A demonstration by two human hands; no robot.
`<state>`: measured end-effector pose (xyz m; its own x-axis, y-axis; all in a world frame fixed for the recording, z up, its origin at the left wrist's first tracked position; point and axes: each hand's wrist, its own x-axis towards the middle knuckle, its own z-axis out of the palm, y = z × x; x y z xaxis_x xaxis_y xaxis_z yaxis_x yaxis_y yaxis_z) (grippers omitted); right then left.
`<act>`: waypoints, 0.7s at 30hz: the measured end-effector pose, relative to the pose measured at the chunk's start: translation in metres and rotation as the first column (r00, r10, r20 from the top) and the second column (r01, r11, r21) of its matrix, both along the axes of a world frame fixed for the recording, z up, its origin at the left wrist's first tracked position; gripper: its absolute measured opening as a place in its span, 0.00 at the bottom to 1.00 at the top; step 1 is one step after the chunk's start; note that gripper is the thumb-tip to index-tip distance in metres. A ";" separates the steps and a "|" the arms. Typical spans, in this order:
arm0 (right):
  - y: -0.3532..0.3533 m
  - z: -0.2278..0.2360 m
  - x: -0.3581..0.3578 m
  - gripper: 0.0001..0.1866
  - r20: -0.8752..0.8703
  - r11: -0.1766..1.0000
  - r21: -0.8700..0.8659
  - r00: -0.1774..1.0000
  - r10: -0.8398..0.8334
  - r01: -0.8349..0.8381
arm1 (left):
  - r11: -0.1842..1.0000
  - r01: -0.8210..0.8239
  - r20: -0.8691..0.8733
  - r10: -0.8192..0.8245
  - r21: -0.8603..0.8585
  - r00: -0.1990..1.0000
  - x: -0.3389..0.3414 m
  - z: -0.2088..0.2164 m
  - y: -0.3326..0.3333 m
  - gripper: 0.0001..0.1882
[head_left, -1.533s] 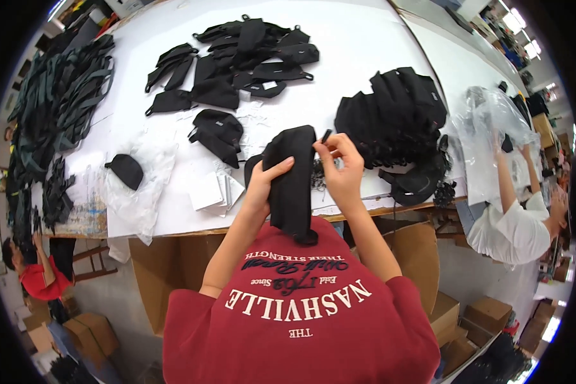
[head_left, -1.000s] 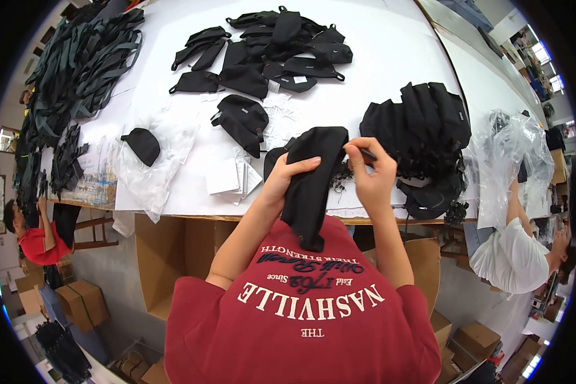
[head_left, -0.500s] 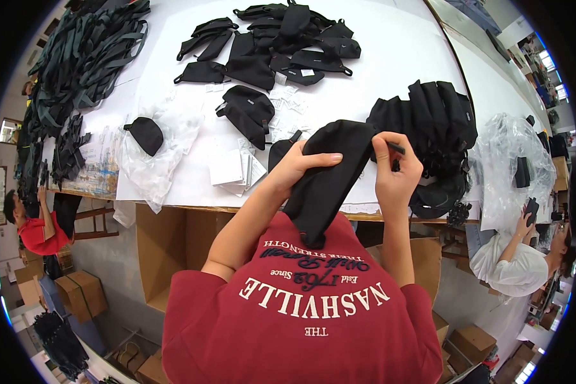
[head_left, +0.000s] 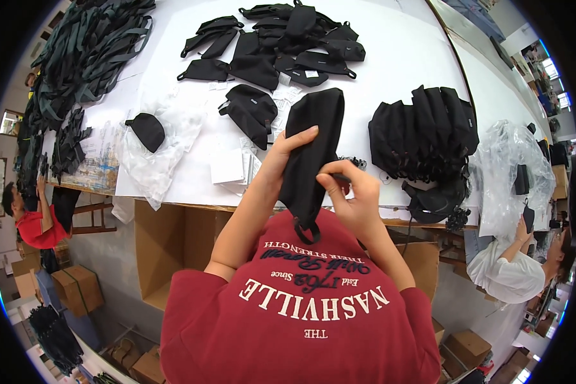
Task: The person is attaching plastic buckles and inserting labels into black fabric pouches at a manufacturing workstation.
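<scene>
A black fabric pouch (head_left: 308,169) stands nearly upright in front of my chest, with a small loop at its lower end. My left hand (head_left: 281,153) grips its left side, thumb lying across the front. At the pouch's right edge, my right hand (head_left: 360,189) is closed in a pinch. A dark piece shows among its fingers; its kind is unclear, and the fingers hide most of it. Just beyond the pouch, another black pouch (head_left: 253,112) lies on the white table (head_left: 192,134), near scattered small white labels.
More black pouches (head_left: 256,61) are heaped at the back, and a bunched row (head_left: 422,131) stands to the right. White cards (head_left: 229,168), clear plastic (head_left: 150,173) and dark straps (head_left: 89,57) lie leftward. An open cardboard box (head_left: 166,256) sits below the table edge. Co-workers are on both sides.
The pouch has swung more upright and its top has shifted left. My right hand has moved down and left, from the pouch's upper corner to the middle of its right edge.
</scene>
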<state>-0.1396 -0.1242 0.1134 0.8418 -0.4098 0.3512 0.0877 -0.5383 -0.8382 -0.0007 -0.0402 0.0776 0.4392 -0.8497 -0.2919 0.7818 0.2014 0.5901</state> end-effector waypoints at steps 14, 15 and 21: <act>-0.008 -0.013 0.001 0.04 0.064 0.998 -0.057 0.998 -0.027 0.031 | 0.959 0.253 0.040 -0.250 -0.129 0.967 -0.011 -0.036 0.013 0.23; -0.013 -0.015 0.001 0.04 0.065 0.996 -0.082 0.998 -0.024 0.030 | 0.966 0.242 0.043 -0.239 -0.088 0.970 -0.015 -0.039 0.016 0.23; -0.020 -0.018 0.000 0.05 0.058 0.980 -0.199 0.998 0.023 -0.011 | 0.958 0.270 -0.034 -0.274 -0.097 0.961 -0.018 -0.048 0.022 0.21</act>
<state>-0.1391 -0.1444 0.0951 0.8233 -0.3125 0.4739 0.1451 -0.6913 -0.7079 -0.0189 -0.0178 0.0297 0.1757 -0.9588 -0.2233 0.8407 0.0281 0.5407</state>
